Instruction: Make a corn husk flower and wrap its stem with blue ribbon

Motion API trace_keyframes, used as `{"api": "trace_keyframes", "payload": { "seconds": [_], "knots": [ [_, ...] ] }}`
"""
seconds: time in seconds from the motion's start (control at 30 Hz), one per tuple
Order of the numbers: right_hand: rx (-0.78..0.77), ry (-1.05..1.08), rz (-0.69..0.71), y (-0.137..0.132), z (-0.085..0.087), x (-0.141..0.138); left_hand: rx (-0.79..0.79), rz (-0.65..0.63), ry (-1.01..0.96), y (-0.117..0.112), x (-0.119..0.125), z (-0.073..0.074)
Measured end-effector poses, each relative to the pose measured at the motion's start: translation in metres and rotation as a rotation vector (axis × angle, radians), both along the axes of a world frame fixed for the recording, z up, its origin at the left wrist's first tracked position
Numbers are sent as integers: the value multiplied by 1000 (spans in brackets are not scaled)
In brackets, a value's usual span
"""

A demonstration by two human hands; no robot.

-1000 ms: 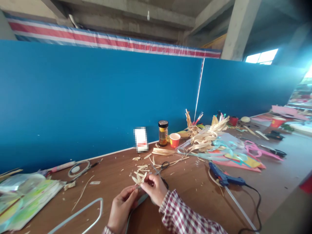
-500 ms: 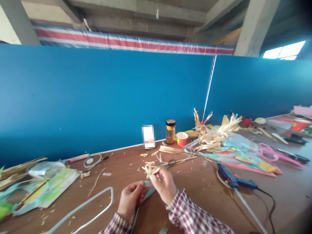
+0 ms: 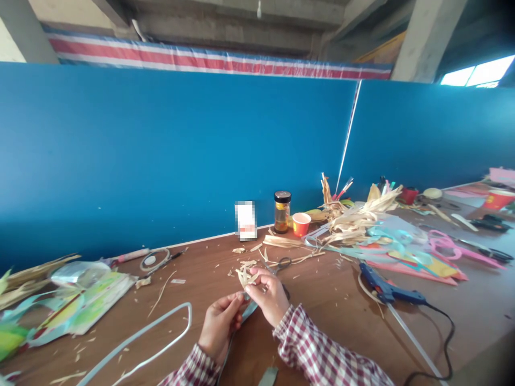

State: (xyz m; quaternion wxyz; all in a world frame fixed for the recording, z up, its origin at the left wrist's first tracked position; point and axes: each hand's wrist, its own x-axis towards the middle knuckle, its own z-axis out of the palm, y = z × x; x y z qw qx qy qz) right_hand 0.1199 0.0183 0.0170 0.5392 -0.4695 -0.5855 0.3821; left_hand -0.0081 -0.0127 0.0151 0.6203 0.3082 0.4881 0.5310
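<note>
In my right hand (image 3: pixel 270 296), a small pale corn-husk flower (image 3: pixel 244 277) is pinched between thumb and fingers, its petals pointing up and away. My left hand (image 3: pixel 220 326) is closed in a pinch on a grey-green ribbon (image 3: pixel 249 311) just below the flower. One part of the ribbon passes under my right hand, and a thin length hangs down past my left wrist. The flower's base is hidden by my fingers. Just beyond my right hand lie dark-handled scissors (image 3: pixel 284 264), partly covered.
A blue glue gun (image 3: pixel 388 289) with a black cord lies to the right. Dried corn husks (image 3: pixel 354 222), pink scissors (image 3: pixel 454 249), a lidded jar (image 3: pixel 282 212) and a paper cup (image 3: pixel 301 224) stand or lie behind. Bent white tubing (image 3: pixel 140 335) and coloured sheets (image 3: pixel 108 305) are at left.
My hands have drawn closer together, and the ribbon's end is now at the flower's base. The flower has tipped and turned slightly. The view has shifted a little.
</note>
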Motion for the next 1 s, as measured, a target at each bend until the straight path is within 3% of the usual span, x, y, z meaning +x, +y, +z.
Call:
{"api": "trace_keyframes", "payload": {
  "seconds": [0.37,0.57,0.7,1.0],
  "knots": [
    [70,-31,34,-2,5,1,18,-10,-1,-2,3,3],
    [50,-44,28,-5,9,0,40,-3,30,0,1,-3],
    [-46,-12,117,-7,12,0,38,12,48,1,0,-3],
    [3,-178,166,-9,11,4,30,29,47,1,-3,1]
  ]
}}
